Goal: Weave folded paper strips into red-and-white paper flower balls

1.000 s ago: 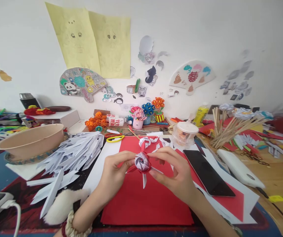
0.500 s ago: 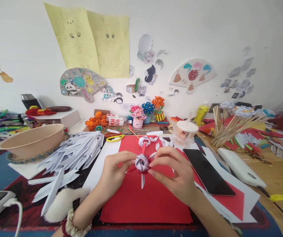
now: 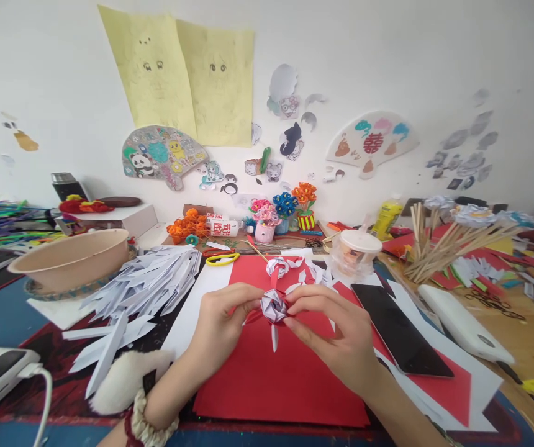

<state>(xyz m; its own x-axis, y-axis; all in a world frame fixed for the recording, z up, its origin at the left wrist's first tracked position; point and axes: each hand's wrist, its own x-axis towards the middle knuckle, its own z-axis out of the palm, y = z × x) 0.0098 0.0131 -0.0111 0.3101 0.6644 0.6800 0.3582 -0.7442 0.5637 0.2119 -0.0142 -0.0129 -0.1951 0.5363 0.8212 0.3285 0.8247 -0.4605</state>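
A folded paper flower (image 3: 274, 307), white with red strips about it, is held up between my two hands over red paper sheets (image 3: 280, 385). My left hand (image 3: 230, 316) pinches its left edge between thumb and fingers. On the other side, my right hand (image 3: 334, 320) grips the right edge with thumb and fingertips. One pale strip points down from the flower. Just beyond it lies a second red-and-white paper flower (image 3: 277, 267). The undersides of the fingers are hidden.
Folded white paper strips (image 3: 150, 279) are heaped at left, beside a beige bowl (image 3: 71, 254). To the right lie a black phone (image 3: 400, 329) and a white power bank (image 3: 465, 323). Yellow-handled scissors (image 3: 223, 259), a lidded cup (image 3: 357, 248) and wooden sticks (image 3: 439, 245) stand or lie farther back.
The view has shifted slightly, so everything sits a little farther right. The held flower is turned somewhat between my fingers. Both hands keep their hold.
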